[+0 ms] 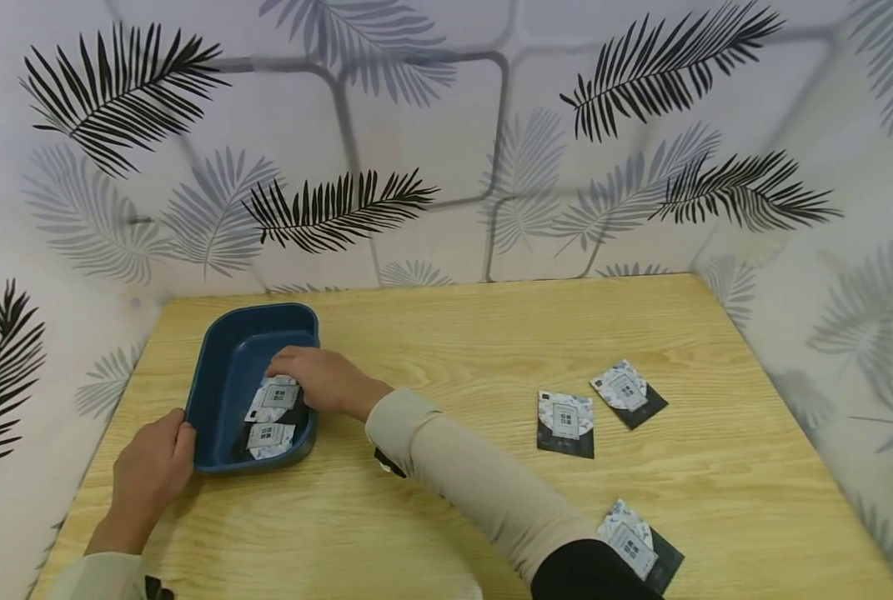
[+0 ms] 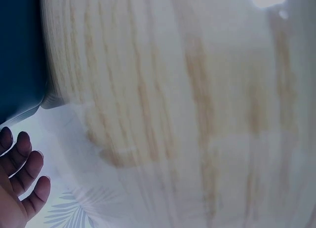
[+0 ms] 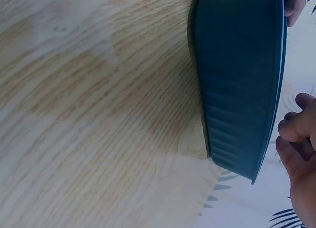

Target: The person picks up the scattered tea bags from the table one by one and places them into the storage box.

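Note:
A dark blue plastic bin (image 1: pixel 217 367) stands on the left of the table with small black-and-white printed sachets (image 1: pixel 272 437) inside. My left hand (image 1: pixel 153 458) holds the bin's left rim, its fingers spread along the outside wall in the left wrist view. Over the bin's right rim reaches my right hand (image 1: pixel 322 379), fingers bent, just above the upper sachet (image 1: pixel 277 398). In the right wrist view, nothing shows between the right thumb and fingertips (image 3: pixel 291 127), which are above the rim.
Three more sachets lie on the right of the wooden table (image 1: pixel 454 333): one nearer the middle (image 1: pixel 565 423), one farther back (image 1: pixel 629 393) and one near the front (image 1: pixel 641 546). A leaf-patterned wall covering (image 1: pixel 431 150) encloses the table's back and sides.

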### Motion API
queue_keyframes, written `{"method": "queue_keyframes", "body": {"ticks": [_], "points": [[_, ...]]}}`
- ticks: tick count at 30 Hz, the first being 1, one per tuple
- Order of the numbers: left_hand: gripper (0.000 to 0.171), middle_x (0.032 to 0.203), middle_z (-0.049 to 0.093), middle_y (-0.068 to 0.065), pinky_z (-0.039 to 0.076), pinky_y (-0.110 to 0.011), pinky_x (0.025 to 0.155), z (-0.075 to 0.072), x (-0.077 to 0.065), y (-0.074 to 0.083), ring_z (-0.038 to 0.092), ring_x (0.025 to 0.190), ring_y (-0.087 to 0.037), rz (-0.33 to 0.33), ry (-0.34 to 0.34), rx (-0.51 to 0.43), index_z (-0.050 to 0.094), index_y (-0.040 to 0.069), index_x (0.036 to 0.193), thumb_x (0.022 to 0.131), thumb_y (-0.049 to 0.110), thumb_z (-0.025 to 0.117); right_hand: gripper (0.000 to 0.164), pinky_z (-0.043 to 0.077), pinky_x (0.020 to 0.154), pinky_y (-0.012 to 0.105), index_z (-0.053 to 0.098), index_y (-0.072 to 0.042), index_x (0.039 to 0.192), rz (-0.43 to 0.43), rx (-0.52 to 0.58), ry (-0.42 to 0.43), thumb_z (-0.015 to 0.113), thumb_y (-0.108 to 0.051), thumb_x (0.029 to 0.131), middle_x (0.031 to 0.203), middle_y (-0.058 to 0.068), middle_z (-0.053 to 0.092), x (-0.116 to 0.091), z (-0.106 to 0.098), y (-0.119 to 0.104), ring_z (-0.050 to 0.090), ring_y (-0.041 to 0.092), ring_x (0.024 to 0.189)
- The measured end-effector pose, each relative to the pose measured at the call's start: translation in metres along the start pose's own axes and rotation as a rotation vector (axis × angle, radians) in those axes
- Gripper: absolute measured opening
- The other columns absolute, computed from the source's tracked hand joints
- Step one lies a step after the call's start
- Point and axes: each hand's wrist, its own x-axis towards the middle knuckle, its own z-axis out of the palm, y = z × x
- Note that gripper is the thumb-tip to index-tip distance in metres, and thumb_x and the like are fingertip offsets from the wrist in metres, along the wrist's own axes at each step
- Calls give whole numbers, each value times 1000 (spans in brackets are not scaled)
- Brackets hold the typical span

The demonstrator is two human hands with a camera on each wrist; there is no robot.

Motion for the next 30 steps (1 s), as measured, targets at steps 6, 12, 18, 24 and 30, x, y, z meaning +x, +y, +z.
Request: {"method": "queue_keyframes", "body": {"ticks": [6, 12, 18, 24, 30], "points": [[30, 61, 36, -5, 23, -33, 49, -1, -3, 0, 32, 52, -20, -11, -18, 7, 39, 9, 75, 102, 17, 29, 38, 49, 100, 22, 63, -21, 132, -15, -22, 53, 50, -5, 100, 134, -5, 63, -11, -6, 6, 59, 10, 127], [30, 62, 38, -6, 24, -33, 48, -3, -4, -4, 33, 53, -20, -18, -42, 12, 39, 9, 77, 103, 18, 27, 36, 51, 92, 21, 67, -21, 127, -35, -28, 70, 47, -9, 100, 126, -7, 66, -23, -13, 12, 64, 8, 116], [29, 62, 39, -7, 24, -34, 49, -3, -4, -6, 35, 53, -21, -9, -36, 16, 39, 8, 78, 103, 18, 28, 36, 52, 84, 21, 67, -21, 126, -5, -16, 58, 45, -8, 100, 126, -8, 66, -37, -22, 23, 65, 6, 113], [30, 62, 40, -7, 25, -34, 49, -3, -1, -3, 37, 53, -22, -2, -36, 13, 40, 8, 78, 102, 18, 28, 31, 53, 83, 24, 66, -21, 127, 54, 23, 34, 54, -14, 100, 127, -6, 66, -55, -27, 37, 65, 9, 109], [29, 62, 40, -8, 25, -34, 49, -3, 1, 0, 38, 54, -22, -6, -42, 4, 40, 9, 77, 102, 18, 27, 30, 53, 86, 27, 65, -19, 127, 65, 36, 0, 60, -21, 97, 127, -3, 66, -72, -34, 45, 65, 12, 112]]}}
